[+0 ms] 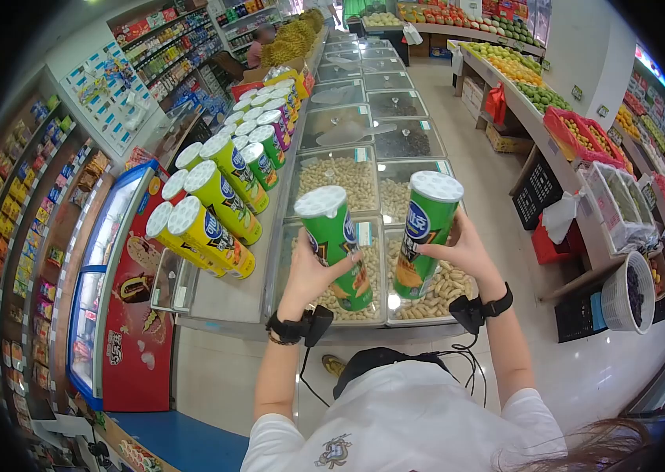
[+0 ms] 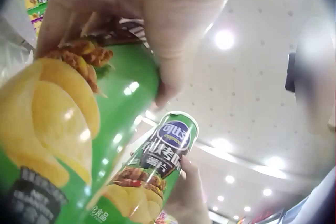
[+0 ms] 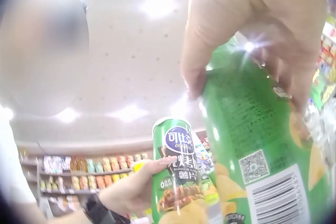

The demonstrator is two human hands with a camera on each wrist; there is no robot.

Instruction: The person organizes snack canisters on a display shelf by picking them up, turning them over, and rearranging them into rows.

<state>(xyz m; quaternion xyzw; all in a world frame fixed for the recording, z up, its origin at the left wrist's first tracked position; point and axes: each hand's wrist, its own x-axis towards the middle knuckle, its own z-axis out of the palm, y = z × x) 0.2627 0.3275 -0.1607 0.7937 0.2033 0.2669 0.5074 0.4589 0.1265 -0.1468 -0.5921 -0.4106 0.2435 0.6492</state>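
Note:
My left hand (image 1: 310,271) grips a green chip canister (image 1: 340,252) with a white lid, its thumb laid across the front. In my right hand (image 1: 470,250) is a second green chip canister (image 1: 427,236), the thumb pressed against its label. Both canisters are held up side by side over bins of peanuts (image 1: 436,293), tilted slightly, with a gap between them. The left wrist view shows burger and chip pictures on the near canister (image 2: 68,129). A barcode and a square code show on the near canister (image 3: 257,145) in the right wrist view.
Rows of yellow, green and purple chip canisters (image 1: 226,216) stand on the counter (image 1: 230,303) at the left. Lidded bins (image 1: 407,102) run away ahead. Fruit stands (image 1: 533,102) line the right side, with a white basket (image 1: 630,295) nearby. A red freezer (image 1: 140,315) stands lower left.

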